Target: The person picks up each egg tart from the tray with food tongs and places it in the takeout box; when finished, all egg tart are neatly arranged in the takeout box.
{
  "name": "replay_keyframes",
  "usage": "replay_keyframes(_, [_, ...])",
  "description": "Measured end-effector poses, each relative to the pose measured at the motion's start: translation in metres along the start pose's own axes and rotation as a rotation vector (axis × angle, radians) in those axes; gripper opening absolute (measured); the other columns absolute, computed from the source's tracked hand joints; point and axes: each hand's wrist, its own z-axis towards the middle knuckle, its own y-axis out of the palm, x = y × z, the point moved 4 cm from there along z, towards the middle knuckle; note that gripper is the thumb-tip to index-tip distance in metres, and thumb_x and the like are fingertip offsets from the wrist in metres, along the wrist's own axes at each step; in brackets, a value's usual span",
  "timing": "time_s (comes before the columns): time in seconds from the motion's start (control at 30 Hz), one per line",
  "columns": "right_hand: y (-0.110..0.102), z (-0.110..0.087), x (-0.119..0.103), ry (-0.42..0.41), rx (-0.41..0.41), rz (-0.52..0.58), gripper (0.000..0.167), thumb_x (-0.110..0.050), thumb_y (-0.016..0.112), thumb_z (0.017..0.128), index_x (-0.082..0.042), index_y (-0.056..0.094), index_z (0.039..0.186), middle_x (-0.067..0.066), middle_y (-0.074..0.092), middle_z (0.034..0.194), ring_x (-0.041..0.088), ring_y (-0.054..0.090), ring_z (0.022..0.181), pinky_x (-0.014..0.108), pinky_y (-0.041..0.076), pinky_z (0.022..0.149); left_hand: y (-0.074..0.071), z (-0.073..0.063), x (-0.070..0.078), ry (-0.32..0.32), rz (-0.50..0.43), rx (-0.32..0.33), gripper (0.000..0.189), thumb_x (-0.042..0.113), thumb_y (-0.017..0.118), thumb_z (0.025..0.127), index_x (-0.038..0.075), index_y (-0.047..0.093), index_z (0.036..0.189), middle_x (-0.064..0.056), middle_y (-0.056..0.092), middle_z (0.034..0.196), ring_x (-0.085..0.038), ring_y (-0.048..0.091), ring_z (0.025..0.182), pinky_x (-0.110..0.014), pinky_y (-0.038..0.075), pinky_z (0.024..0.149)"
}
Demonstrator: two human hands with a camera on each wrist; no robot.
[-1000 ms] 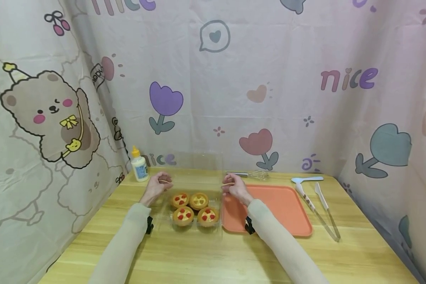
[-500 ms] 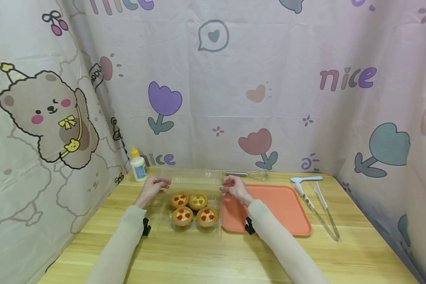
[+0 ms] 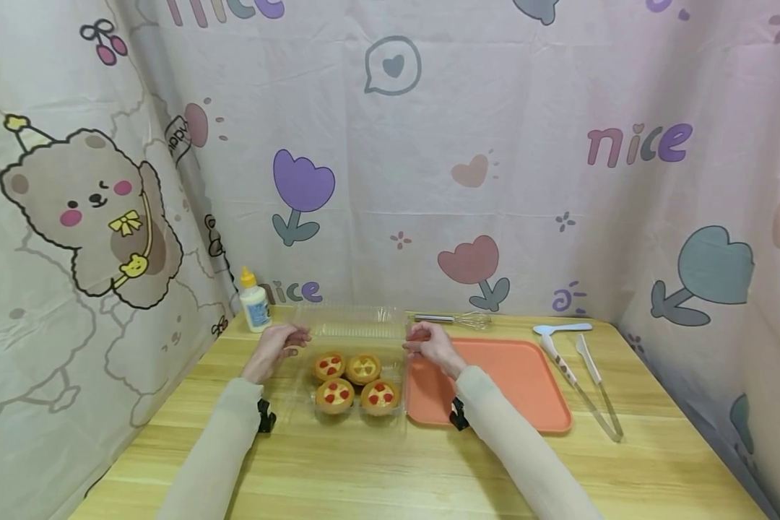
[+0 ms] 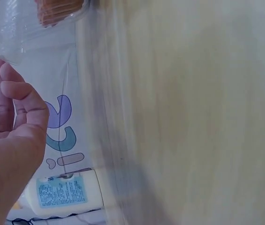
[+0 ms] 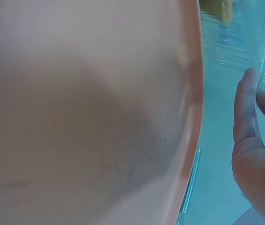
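Note:
A clear plastic clamshell box (image 3: pixel 393 415) lies on the table holding several small tarts (image 3: pixel 334 396), most topped with red pieces. Its transparent lid (image 3: pixel 354 323) is folded back toward the curtain. At the lid's left edge is my left hand (image 3: pixel 276 350), fingers loosely bent; in the left wrist view the fingertips (image 4: pixel 1 65) are right by the plastic corner. My right hand (image 3: pixel 434 348) pinches the lid's right edge between thumb and fingers, above the corner of a coral tray (image 3: pixel 513 383). In the right wrist view one fingertip (image 5: pixel 249 77) meets the plastic edge.
A glue-like white bottle (image 3: pixel 256 307) with a yellow cap stands back left. Behind the tray lies a whisk (image 3: pixel 458 320). To the right are a pale blue spoon (image 3: pixel 562 328) and open tongs (image 3: pixel 598 404). A patterned curtain (image 3: pixel 390 180) borders the table.
The lid has swung down and back from nearly upright, then stayed there. My left hand has shifted slightly left, away from the lid's edge. The right hand has hardly moved.

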Motion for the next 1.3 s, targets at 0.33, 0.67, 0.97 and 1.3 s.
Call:
replay_keyframes(0.33, [-0.002, -0.006, -0.004, 0.089, -0.098, 0.073, 0.032, -0.006, 0.042, 0.104, 0.012, 0.049, 0.130, 0.035, 0.049, 0.133, 0.048, 0.052, 0.122, 0.052, 0.052, 0.099, -0.003, -0.002, -0.004, -0.014, 0.003, -0.029, 0.035, 0.018, 0.048, 0.103, -0.004, 0.057, 0.128, -0.007, 0.069, 0.108, -0.017, 0.065, 0.098, -0.028, 0.057, 0.083])
replay_keyframes(0.67, [-0.007, -0.017, -0.011, 0.078, -0.130, -0.063, 0.036, -0.021, 0.051, 0.103, 0.003, 0.058, 0.130, 0.028, 0.058, 0.127, 0.044, 0.053, 0.122, 0.054, 0.053, 0.096, -0.006, -0.010, -0.001, 0.000, 0.008, -0.101, 0.029, 0.017, 0.054, 0.100, -0.002, 0.063, 0.120, 0.004, 0.070, 0.095, -0.008, 0.061, 0.082, -0.021, 0.052, 0.071])
replay_keyframes(0.97, [-0.009, -0.025, -0.009, 0.072, -0.133, -0.154, 0.039, -0.024, 0.065, 0.095, -0.004, 0.062, 0.128, 0.015, 0.065, 0.127, 0.040, 0.058, 0.118, 0.052, 0.054, 0.093, -0.010, -0.016, -0.003, 0.030, 0.176, -0.149, 0.046, 0.023, 0.056, 0.100, -0.007, 0.052, 0.135, -0.023, 0.057, 0.135, -0.002, 0.057, 0.076, -0.019, 0.051, 0.068])
replay_keyframes(1.3, [-0.007, -0.030, -0.005, 0.081, -0.111, -0.189, 0.043, -0.017, 0.074, 0.088, -0.005, 0.063, 0.127, 0.011, 0.067, 0.116, 0.022, 0.064, 0.100, 0.043, 0.058, 0.086, -0.013, -0.021, -0.005, 0.023, 0.271, -0.208, 0.047, 0.017, 0.061, 0.097, -0.007, 0.051, 0.136, -0.020, 0.061, 0.129, -0.010, 0.059, 0.084, -0.022, 0.052, 0.068])
